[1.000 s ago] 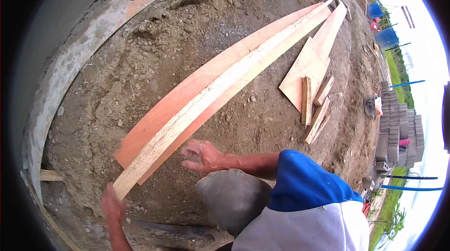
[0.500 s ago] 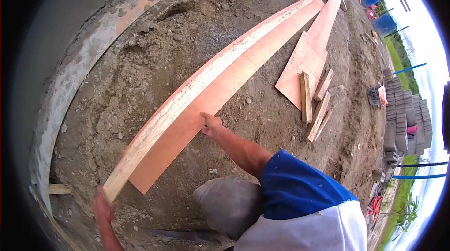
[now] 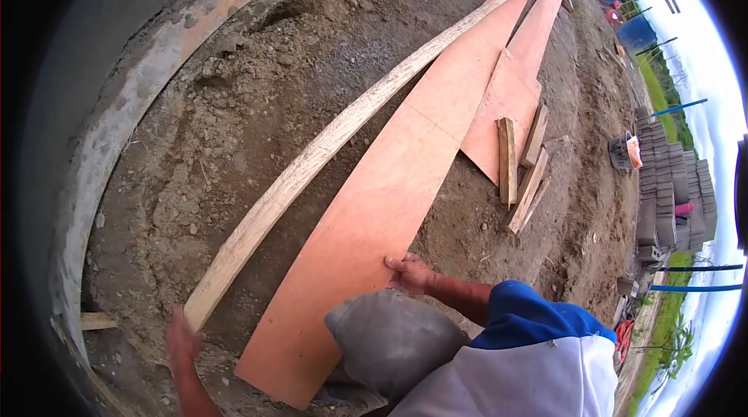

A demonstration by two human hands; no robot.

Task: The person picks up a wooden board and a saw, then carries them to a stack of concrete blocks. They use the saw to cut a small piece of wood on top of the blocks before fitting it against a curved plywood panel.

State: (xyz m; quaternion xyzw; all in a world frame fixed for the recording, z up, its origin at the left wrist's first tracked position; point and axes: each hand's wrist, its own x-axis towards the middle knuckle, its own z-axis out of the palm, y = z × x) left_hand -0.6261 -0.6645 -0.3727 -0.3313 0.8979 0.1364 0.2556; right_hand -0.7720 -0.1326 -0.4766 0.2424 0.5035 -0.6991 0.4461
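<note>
My left hand (image 3: 184, 337) is closed around the near end of a long, pale wooden batten (image 3: 312, 154), which looks bowed in this wide view. At the near right edge of a long reddish plywood strip (image 3: 366, 191), my right hand (image 3: 411, 273) grips with the thumb on its top face; the other fingers are partly hidden. The strip lies to the right of the batten, with a gap of soil between them along the near part. Toward the far end the two come close together.
More plywood pieces (image 3: 502, 98) lie to the right, with several short wood blocks (image 3: 506, 160) on and beside them. A concrete edge (image 3: 125, 113) curves along the left. Further right stand a bucket (image 3: 622, 152) and stacked concrete blocks (image 3: 678, 183). The soil (image 3: 257, 98) is uneven.
The plywood strip has moved right and toward me, away from the batten, and has turned its face up. My right hand moved with it. My left hand still holds the batten's end.
</note>
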